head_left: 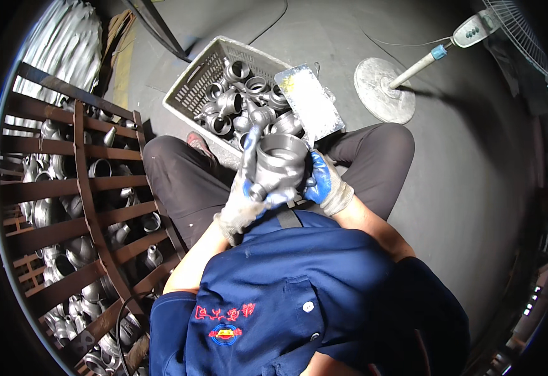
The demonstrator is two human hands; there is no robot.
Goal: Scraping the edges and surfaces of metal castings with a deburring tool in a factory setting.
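Observation:
A grey metal casting [280, 164] with a wide round opening at its top and a short stub low on its near side is held over my lap. My gloved left hand [249, 188] is wrapped round its left side and underside, with a thumb or finger pointing up along the wall. Close against the right side of the casting is my gloved right hand [327, 182], its blue-coated fingers curled. A small grey end shows at those fingers, but what they grip is hidden. Beyond my hands, a pale plastic crate [189, 78] holds several similar castings [230, 103].
A white, worn flat board [311, 103] rests over the crate's right side. To my left stands a rusty barred metal cage [86, 188] full of castings. A fan stand with a round base [383, 91] is at the far right, its cable trailing over the grey floor.

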